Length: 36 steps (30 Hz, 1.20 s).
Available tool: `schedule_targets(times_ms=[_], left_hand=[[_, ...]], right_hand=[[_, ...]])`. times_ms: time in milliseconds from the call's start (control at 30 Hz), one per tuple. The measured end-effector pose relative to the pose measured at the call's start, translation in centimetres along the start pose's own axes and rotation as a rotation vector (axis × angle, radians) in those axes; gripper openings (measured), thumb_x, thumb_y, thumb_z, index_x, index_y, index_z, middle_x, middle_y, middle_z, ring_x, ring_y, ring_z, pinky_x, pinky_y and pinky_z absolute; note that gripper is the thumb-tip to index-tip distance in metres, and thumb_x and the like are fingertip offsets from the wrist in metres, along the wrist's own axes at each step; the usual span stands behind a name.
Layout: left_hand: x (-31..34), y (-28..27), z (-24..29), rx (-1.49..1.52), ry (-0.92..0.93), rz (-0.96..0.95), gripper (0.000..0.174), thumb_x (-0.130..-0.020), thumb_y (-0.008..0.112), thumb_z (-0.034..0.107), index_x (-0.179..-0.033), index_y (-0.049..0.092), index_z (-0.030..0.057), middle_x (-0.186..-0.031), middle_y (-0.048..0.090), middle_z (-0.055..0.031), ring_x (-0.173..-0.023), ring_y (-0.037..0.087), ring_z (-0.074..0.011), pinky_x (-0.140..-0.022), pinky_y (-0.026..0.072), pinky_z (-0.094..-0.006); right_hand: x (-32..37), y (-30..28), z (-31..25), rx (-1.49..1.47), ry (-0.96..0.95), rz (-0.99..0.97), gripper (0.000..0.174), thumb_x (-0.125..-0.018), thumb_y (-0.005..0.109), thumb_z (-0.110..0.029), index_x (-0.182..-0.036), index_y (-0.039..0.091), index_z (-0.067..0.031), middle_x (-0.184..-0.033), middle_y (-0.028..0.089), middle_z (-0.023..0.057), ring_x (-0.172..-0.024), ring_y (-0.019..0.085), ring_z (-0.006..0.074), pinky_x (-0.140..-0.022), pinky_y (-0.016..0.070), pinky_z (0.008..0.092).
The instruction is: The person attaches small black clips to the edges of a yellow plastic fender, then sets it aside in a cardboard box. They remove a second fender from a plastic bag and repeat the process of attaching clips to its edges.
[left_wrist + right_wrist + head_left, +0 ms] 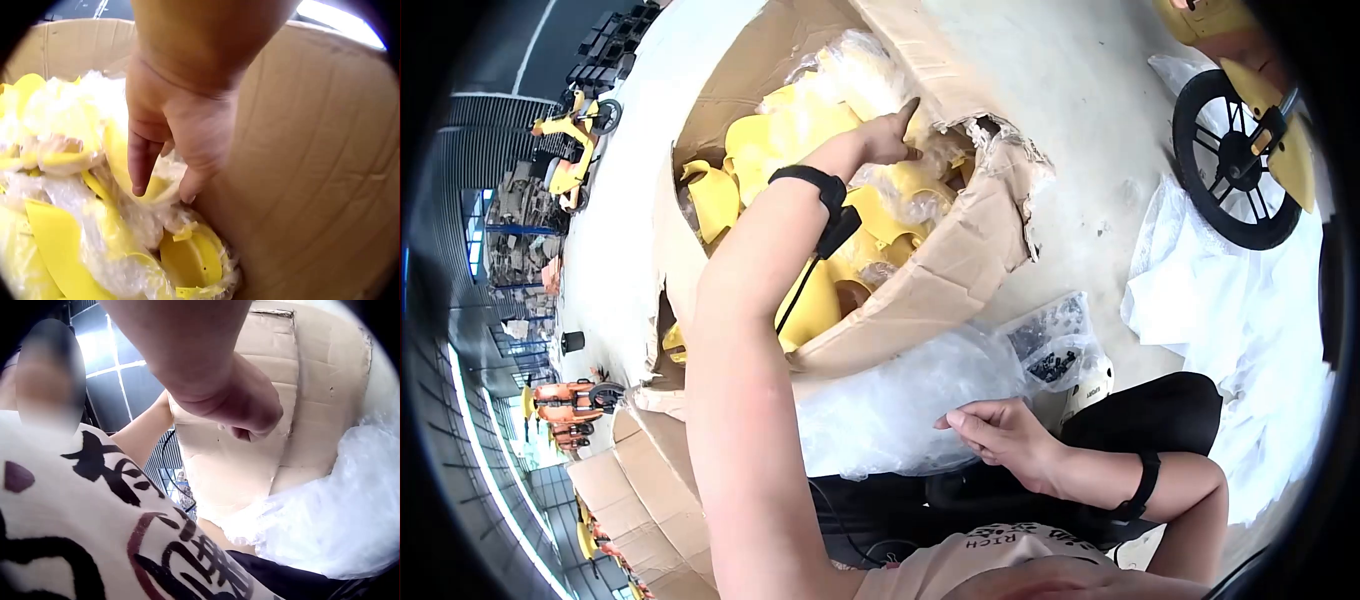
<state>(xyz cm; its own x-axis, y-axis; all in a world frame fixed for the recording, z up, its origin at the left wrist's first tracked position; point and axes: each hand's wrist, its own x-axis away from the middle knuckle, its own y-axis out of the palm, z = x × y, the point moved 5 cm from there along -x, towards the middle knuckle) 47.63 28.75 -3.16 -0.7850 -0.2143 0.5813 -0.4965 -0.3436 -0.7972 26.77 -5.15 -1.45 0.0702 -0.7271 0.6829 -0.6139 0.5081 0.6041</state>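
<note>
My left hand [887,138] reaches into a large cardboard box [935,285] filled with curved yellow plastic parts [785,140], many in clear wrap. In the left wrist view its fingers point down, the thumb apart from the forefinger, with the fingertips right at a wrapped yellow part [159,187]. A round, hollow yellow part [190,256] lies just below them. My right hand [1000,435] hangs loosely curled in front of my body, holding nothing, above crumpled clear plastic sheeting [900,410].
The box's torn rim [1010,160] sticks up on the right. A bag of small black pieces [1055,350] lies near my knee. A black-spoked wheel [1238,155] with a yellow fender stands at the right, by white plastic sheeting [1190,280]. Folded cardboard [640,490] lies at lower left.
</note>
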Motion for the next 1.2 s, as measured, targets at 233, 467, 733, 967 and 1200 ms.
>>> schedule_targets(times_ms=[233,467,733,967,1200], left_hand=[[-2.7,1.7,-4.0,-0.258,0.054,0.254,0.033,-0.081,0.071,0.036,-0.098,0.073,0.0073,-0.104,0.069,-0.019,-0.097,0.065,-0.0343,-0.087,0.0517,-0.0403],[13.3,-13.5,-7.1,0.779,0.095,0.501,0.028,-0.097,0.061,0.025,-0.108,0.059,-0.0004,-0.086,0.065,-0.003,-0.068,0.059,-0.0085,-0.063,0.0492,-0.0235],[40.9,-13.0,-4.4,0.993,0.368,0.898,0.029,-0.099,0.053,0.017,-0.124,0.053,0.0029,-0.11,0.061,-0.0034,-0.088,0.054,-0.0111,-0.076,0.0427,-0.0286],[56.0,-2.0,-7.3,1.377,0.611,1.028,0.038,-0.101,0.044,0.022,-0.134,0.048,0.0024,-0.126,0.059,-0.0105,-0.114,0.057,-0.0204,-0.095,0.0483,-0.0355],[63.4,10.9,-5.2,1.254,-0.137,1.532,0.043,-0.099,0.05,0.02,-0.139,0.044,0.0034,-0.134,0.053,-0.0119,-0.116,0.054,-0.0222,-0.098,0.0455,-0.0329]], right_hand=[[-0.7,-0.8,0.2,0.015,-0.112,0.026,0.031,-0.097,0.062,-0.034,-0.1,0.073,-0.0054,-0.065,0.043,-0.0069,-0.057,0.034,0.0045,-0.051,0.0277,0.0231],[-0.4,-1.4,0.0,-0.027,-0.198,0.073,0.039,-0.099,0.055,-0.041,-0.083,0.062,-0.007,-0.066,0.049,-0.0046,-0.056,0.037,0.0039,-0.05,0.0294,0.0214],[0.2,-0.5,0.3,0.052,-0.338,-0.012,0.027,-0.102,0.049,-0.023,-0.107,0.065,-0.0028,-0.075,0.053,-0.002,-0.058,0.039,0.0049,-0.049,0.0301,0.0205],[2.8,1.5,-0.3,0.214,-0.489,-0.068,0.029,-0.101,0.048,-0.021,-0.121,0.059,-0.0024,-0.069,0.045,-0.0056,-0.057,0.035,0.003,-0.049,0.0274,0.0196],[5.6,3.9,-1.0,0.306,-0.743,-0.196,0.041,-0.103,0.05,-0.031,-0.131,0.055,-0.0021,-0.065,0.038,-0.0073,-0.056,0.032,0.0033,-0.05,0.0271,0.0202]])
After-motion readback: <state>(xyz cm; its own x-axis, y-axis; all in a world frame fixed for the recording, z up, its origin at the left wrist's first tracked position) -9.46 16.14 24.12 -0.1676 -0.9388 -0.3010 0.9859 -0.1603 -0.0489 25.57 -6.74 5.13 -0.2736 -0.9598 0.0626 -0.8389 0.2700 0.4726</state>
